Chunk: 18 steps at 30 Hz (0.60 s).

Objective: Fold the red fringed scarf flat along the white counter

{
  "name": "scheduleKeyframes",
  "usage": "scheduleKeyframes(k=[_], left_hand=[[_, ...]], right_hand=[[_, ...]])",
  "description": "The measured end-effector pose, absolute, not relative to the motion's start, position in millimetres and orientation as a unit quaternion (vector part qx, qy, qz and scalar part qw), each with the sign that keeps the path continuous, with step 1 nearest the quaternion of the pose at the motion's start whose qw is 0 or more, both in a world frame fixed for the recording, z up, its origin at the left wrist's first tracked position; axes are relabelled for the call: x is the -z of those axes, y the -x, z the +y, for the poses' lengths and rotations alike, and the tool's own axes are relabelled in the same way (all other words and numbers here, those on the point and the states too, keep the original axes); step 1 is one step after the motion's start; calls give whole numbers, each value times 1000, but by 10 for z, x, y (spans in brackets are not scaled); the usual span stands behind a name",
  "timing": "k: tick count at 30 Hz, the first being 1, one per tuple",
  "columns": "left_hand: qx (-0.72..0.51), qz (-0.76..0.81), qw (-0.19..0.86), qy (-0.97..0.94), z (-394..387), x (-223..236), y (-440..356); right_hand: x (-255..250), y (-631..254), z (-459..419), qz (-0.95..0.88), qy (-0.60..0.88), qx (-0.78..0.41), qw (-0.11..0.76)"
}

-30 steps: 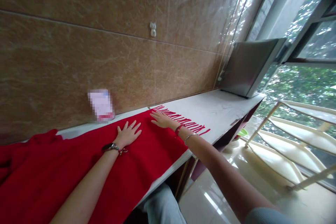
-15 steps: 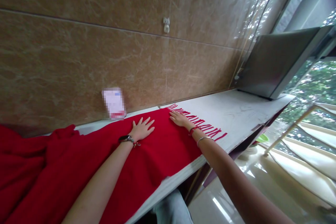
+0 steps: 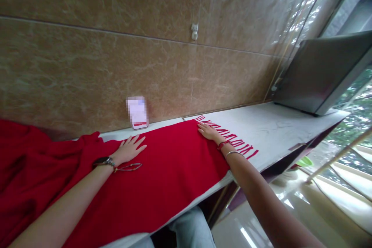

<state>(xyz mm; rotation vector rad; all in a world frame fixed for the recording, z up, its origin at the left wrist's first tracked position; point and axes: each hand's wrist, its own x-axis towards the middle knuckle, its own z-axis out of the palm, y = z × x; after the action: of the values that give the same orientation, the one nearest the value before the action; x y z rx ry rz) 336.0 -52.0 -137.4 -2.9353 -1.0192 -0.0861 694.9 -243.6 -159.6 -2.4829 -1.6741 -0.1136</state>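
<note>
A red scarf (image 3: pixel 171 166) lies along the white countertop, smooth in the middle and bunched in folds at the left. Its fringe (image 3: pixel 232 139) is spread on the counter at the right end. My left hand (image 3: pixel 129 150) presses flat on the scarf near its far edge, fingers spread, beside the bunched part. Close to the fringed end rests my right hand (image 3: pixel 207 131), palm down with fingers stretched out on the cloth. Neither hand grasps anything.
A phone-like object (image 3: pixel 138 113), blurred out, leans against the brown tiled wall behind the scarf. On the right of the white countertop (image 3: pixel 279 126) stands a large grey box-shaped appliance (image 3: pixel 322 71). A small white hook (image 3: pixel 194 31) is fixed to the wall.
My left hand has slid left along the scarf, away from my right hand, and the cloth between them looks smoother. My right hand stays by the fringe. The view has shifted slightly.
</note>
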Motion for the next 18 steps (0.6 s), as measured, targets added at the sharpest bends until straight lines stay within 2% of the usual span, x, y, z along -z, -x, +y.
scheduleKeyframes(k=[7, 13, 18], left_hand=[[-7, -308, -20, 951, -277, 1327, -3283], [-9, -295, -7, 956, -333, 1227, -3301], [44, -301, 26, 952, -522, 1192, -3367]], right_hand=[[1612, -6937, -2501, -560, 825, 33, 66], [1501, -6785, -2478, -546, 832, 59, 76], [1292, -6290, -2109, -652, 750, 48, 102]])
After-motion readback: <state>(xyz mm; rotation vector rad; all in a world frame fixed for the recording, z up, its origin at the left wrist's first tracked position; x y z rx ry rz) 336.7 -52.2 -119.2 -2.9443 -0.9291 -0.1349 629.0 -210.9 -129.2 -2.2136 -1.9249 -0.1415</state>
